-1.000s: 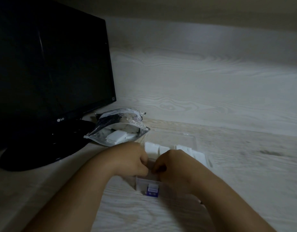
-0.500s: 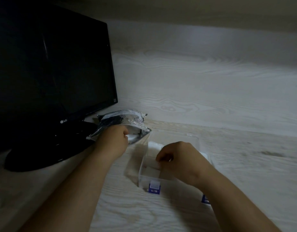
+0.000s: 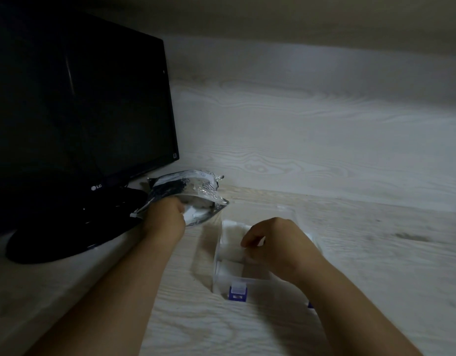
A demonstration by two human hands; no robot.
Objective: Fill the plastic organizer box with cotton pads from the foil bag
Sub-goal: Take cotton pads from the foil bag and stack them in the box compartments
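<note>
Dim and soft, so detail is poor. My left hand [image 3: 165,218] is at the mouth of the foil bag [image 3: 189,188]. Its fingers are inside the bag and hidden, so I can't tell if they're apart or clamped on anything. White shows inside the bag just past my knuckles, but it's too blurred to make out.

My right hand [image 3: 279,244] is over the plastic organizer box [image 3: 257,285] and covers most of its middle and right side. Fingers [image 3: 247,241] are curled down with the tips at the cotton pads [image 3: 232,244] in the left part of the box. Pinching a pad or just pressing on it: can't tell. The box walls are clear and hard to trace, and the far rim barely reads.

One blue latch [image 3: 237,294] is visible on the near wall. A second blue bit [image 3: 310,304] is mostly cut off by my right forearm.

The box sits on the counter [image 3: 375,253], right of the bag and close to it. The bag lies against the black base [image 3: 67,237] of the monitor [image 3: 75,111], screen dark, its left side out of frame.
</note>
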